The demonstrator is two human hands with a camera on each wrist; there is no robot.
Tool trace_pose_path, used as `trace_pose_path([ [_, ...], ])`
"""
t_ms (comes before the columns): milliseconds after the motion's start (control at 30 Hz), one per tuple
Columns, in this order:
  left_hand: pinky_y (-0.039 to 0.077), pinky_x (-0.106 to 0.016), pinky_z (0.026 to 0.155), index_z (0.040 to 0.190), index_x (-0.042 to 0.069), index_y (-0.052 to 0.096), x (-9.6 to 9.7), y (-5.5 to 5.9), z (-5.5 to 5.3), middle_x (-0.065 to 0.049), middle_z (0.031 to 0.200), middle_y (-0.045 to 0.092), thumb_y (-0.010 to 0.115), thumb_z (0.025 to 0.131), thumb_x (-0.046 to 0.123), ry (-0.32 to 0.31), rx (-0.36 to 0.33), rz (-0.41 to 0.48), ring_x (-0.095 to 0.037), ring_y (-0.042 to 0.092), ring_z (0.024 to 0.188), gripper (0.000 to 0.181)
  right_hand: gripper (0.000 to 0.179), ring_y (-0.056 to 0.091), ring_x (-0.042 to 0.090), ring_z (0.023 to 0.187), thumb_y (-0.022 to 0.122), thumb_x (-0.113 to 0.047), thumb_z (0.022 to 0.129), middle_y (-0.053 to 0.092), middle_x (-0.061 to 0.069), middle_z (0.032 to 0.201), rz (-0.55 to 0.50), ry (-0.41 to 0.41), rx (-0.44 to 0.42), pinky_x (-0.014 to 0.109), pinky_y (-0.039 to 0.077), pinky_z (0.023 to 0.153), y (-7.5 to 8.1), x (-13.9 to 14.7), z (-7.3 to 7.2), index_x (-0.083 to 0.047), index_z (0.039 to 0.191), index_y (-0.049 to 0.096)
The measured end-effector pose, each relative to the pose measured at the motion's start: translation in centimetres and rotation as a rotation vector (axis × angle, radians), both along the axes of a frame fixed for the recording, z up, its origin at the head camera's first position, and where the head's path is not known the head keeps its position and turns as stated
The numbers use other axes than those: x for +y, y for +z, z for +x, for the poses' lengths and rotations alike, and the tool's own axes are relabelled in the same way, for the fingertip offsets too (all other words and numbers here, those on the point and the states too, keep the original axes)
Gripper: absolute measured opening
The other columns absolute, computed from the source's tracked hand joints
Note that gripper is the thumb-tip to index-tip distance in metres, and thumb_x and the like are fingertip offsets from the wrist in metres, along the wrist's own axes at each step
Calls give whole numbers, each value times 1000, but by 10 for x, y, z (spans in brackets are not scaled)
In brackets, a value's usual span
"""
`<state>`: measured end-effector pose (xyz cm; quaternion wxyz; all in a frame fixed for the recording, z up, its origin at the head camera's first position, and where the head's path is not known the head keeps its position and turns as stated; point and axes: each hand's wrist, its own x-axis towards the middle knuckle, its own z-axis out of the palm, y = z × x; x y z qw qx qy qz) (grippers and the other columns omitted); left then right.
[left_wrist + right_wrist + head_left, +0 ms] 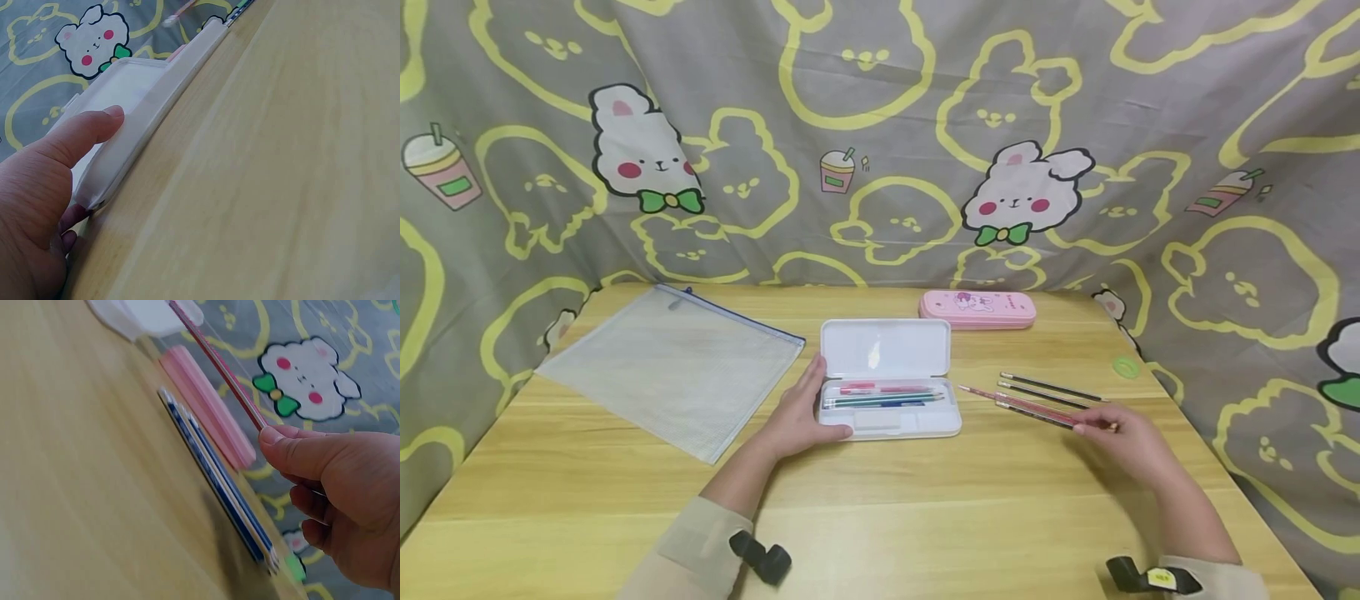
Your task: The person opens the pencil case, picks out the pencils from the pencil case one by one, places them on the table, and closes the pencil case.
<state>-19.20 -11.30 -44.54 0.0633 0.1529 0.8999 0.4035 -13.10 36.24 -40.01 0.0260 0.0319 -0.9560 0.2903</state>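
Note:
A white pencil case (pixel 886 348) lies with its lid raised, holding several pencils and pens (pixel 883 400) and a white eraser (pixel 877 421). At its left end my left hand (pixel 793 421) grips the case, thumb over the front edge and the other fingers partly hidden behind it. My right hand (pixel 1126 442) pinches a red-striped pencil (pixel 219 365) near one end between thumb and forefinger. The pencil is lifted, its far end pointing toward the case. Beneath it, dark pencils (pixel 1054 387) lie side by side on the wooden table (pixel 940 517).
A closed pink pencil case (pixel 977 310) stands at the back, right of the white lid. Left of my left hand lies a clear zip pouch (pixel 677 375) with a blue zipper. A small green ring (pixel 1126 367) rests near the right edge. Patterned cloth (pixel 880 100) hangs behind.

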Motion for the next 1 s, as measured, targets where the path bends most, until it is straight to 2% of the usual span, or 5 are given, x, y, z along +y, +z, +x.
trace_pose_path([
  [133, 15, -62, 119, 158, 7, 5, -1, 1, 1, -10, 167, -1, 84, 71, 44, -4, -7, -2, -44, 9, 150, 123, 27, 48, -1, 78, 66, -32, 93, 66, -2, 97, 34, -45, -46, 23, 41, 61, -6, 18, 9, -11, 108, 74],
  [300, 15, -61, 120, 158, 7, 5, -1, 0, -1, -10, 167, -1, 83, 72, 44, -5, -9, -7, -43, 9, 150, 122, 34, 49, -3, 77, 66, -36, 93, 68, 3, 101, 12, -96, -123, 21, 45, 63, -12, 32, 18, -7, 111, 73],
  [567, 15, -60, 120, 158, 7, 4, 0, 0, -1, -10, 167, -1, 83, 72, 45, -3, -10, -17, -42, 9, 151, 122, 38, 44, -21, 83, 65, -41, 93, 68, 17, 118, 17, -119, -160, 13, 44, 70, -21, 43, 22, -9, 110, 73],
  [800, 15, -62, 120, 158, 5, 5, 0, 1, -1, -12, 166, 0, 83, 72, 43, -6, 9, -5, -43, 9, 150, 123, 38, 47, -15, 82, 66, -40, 92, 70, 12, 111, 25, -122, -172, 16, 44, 69, -26, 47, 18, -7, 111, 73],
  [1000, 13, -60, 120, 158, 7, 4, 0, 2, 0, -9, 167, -2, 83, 72, 44, -5, -13, -7, -41, 7, 151, 123, 38, 48, -14, 81, 65, -38, 93, 70, 12, 111, 17, -115, -187, 17, 45, 69, -27, 48, 18, -6, 113, 72],
])
